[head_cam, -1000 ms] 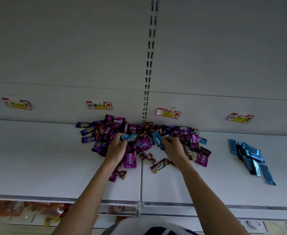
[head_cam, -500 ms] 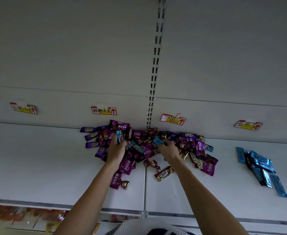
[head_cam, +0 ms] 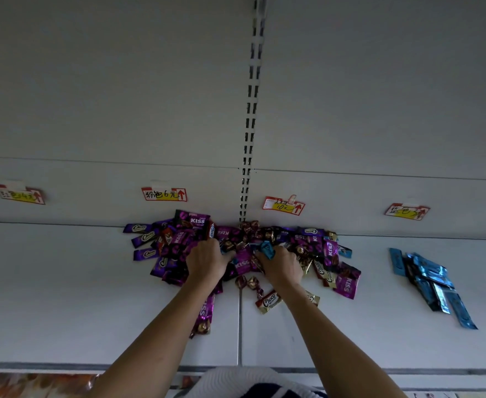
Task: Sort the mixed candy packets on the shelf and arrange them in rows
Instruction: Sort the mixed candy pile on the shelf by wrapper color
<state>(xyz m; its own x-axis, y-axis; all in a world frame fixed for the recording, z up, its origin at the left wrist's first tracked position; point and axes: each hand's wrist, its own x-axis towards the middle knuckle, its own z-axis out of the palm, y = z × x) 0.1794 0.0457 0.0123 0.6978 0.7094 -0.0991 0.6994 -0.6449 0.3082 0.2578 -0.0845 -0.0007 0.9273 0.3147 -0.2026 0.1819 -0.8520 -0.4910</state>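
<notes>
A heap of mixed candy packets (head_cam: 310, 245), mostly purple with some brown, gold and blue ones, lies against the back of the white shelf (head_cam: 63, 282). My left hand (head_cam: 207, 261) digs into the heap's middle with curled fingers, and a Choco packet (head_cam: 211, 231) sticks up from its fingertips. My right hand (head_cam: 283, 267) sits beside it and pinches a blue packet (head_cam: 266, 249). A separate group of blue packets (head_cam: 431, 280) lies on the shelf at the right.
Several hand-written price tags hang on the back panel, among them a pink-label tag (head_cam: 164, 194) and a tag (head_cam: 283, 206) right of the slotted upright (head_cam: 250, 139). Loose candies (head_cam: 267, 301) lie near the shelf seam. The front edge (head_cam: 63, 366) runs below.
Both hands have pushed further back into the heap and closer together. The right hand has lifted a blue packet between its fingers. The view has tilted slightly.
</notes>
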